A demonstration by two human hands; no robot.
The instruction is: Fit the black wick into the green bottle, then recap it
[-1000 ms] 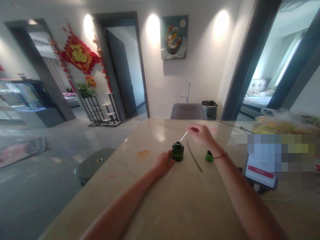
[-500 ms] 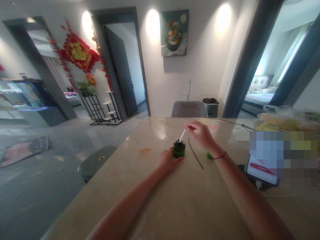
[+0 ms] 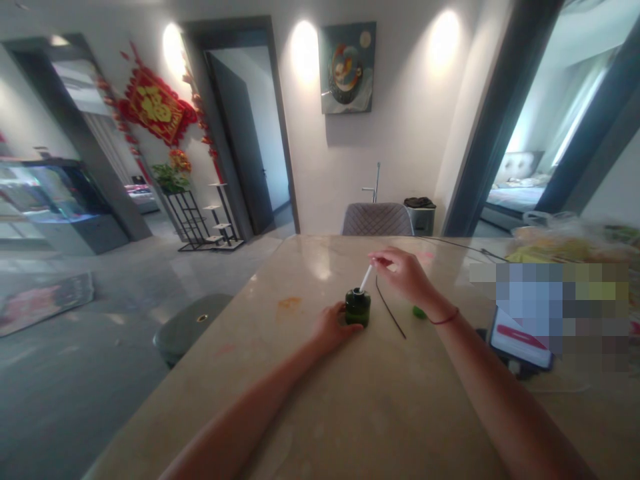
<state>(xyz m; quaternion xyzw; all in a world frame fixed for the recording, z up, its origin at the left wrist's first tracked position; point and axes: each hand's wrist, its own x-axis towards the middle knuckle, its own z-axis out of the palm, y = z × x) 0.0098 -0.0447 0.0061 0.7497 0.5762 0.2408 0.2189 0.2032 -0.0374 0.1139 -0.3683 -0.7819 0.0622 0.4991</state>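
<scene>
Holding a small green bottle [image 3: 357, 309], your left hand [image 3: 335, 327] curves around its left side, with the thumb across the lower front. The bottle stands upright on a glossy beige table [image 3: 310, 413], near the middle of your view, its mouth uncovered. Your right hand [image 3: 401, 270] is higher and to the right, pinching the upper end of a slim white stick [image 3: 366, 278] between thumb and fingertips. The stick slants down to the left, its lower end at the bottle's mouth; how far it goes inside, you cannot tell. A thin dark rod [image 3: 391, 311] lies on the table just right of the bottle, apart from it. Beside the red bracelet [image 3: 445, 319] on your right wrist, a small green object [image 3: 419, 312] shows, partly hidden. Farther right is a phone [image 3: 524, 355] with a lit screen, partly pixelated. Across the table stands a grey quilted chair [image 3: 378, 220].
</scene>
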